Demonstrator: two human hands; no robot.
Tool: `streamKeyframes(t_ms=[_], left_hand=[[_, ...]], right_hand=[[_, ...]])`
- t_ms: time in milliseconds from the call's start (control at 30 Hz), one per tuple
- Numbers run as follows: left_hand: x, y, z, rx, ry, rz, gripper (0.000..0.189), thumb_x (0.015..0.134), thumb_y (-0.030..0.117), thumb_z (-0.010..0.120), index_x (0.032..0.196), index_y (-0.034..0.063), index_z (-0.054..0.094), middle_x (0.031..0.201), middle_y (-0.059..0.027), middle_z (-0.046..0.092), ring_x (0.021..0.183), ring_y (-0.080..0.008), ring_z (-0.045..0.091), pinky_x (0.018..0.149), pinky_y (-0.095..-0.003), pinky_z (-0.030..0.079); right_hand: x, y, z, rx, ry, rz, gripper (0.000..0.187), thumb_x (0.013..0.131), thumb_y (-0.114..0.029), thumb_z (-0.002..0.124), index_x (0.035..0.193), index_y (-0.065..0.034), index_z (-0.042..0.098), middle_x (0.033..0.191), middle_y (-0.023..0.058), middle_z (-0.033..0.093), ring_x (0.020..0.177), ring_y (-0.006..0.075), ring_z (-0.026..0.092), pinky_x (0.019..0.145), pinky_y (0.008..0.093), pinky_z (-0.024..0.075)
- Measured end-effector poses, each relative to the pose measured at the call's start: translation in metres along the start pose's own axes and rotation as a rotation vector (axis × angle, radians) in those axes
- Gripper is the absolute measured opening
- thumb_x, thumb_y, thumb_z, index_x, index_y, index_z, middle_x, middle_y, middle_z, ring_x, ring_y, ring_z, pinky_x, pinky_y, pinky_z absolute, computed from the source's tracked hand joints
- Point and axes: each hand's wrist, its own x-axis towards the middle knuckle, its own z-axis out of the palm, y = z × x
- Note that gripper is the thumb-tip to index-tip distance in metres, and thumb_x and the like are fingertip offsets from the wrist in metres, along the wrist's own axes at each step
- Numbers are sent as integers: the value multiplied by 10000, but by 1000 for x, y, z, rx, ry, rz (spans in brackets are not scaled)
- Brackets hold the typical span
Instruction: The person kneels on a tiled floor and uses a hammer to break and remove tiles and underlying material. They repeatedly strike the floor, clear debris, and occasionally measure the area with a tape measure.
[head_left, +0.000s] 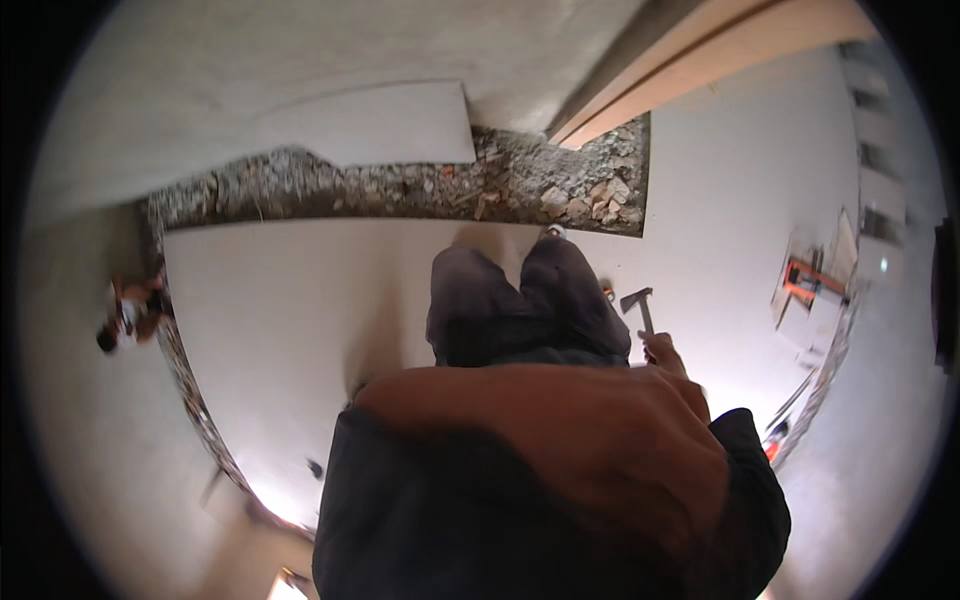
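My right hand (660, 351) grips the handle of a hammer-like tool (637, 298) with a broad, flared head, held out beside my right knee over the pale floor (697, 195). The head points away from me. My left hand is out of view. Before me a strip of broken rubble and stones (375, 184) runs along the edge of the smooth floor. A small dark and orange object (608, 292), too blurred to name, lies between my right leg and the tool. My shoe (555, 231) shows near the rubble.
A tall wooden post or frame (637, 82) rises from the rubble. A pale slab (405, 124) leans at the wall. An orange tool or machine (810, 281) and boards lie at right. Another person (131, 315) is at far left. A dark object (314, 469) rests on the floor.
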Motion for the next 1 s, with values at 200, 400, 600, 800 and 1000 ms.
streamKeyframes(t_ms=[200,400,600,800,1000], left_hand=[[-59,33,-100,897,23,-663,153,845,93,668,977,18,654,985,-127,677,905,-252,641,832,-349,493],[-72,15,-211,1376,122,-855,270,936,220,600,1123,25,606,1100,-127,639,1044,-252,604,885,-356,472],[-39,-80,-255,1638,68,-667,493,936,190,573,1361,8,402,1399,-161,435,1299,-303,415,1073,-400,333],[-49,-182,-300,1786,6,-327,832,905,255,610,1484,-16,78,1546,-230,100,1437,-346,133,1163,-427,148],[-54,-263,-365,1727,-210,126,968,890,200,646,1446,-98,-88,1518,-304,11,1429,-315,110,1146,-391,124]], right_hand=[[-26,-25,82,477,226,-146,501,841,-501,617,715,-18,578,570,110,552,462,218,568,425,377,466],[-52,-75,199,965,271,1,571,852,-516,578,847,52,635,624,138,589,499,228,574,452,375,461],[-59,-97,240,1262,139,-24,508,842,-462,601,823,46,604,561,86,523,448,179,532,412,345,420],[9,-128,280,1497,113,123,462,845,-426,609,758,23,540,555,70,500,428,173,513,400,334,404],[98,-171,306,1733,296,108,416,852,-403,611,754,-4,539,579,48,494,475,135,485,424,323,395]])
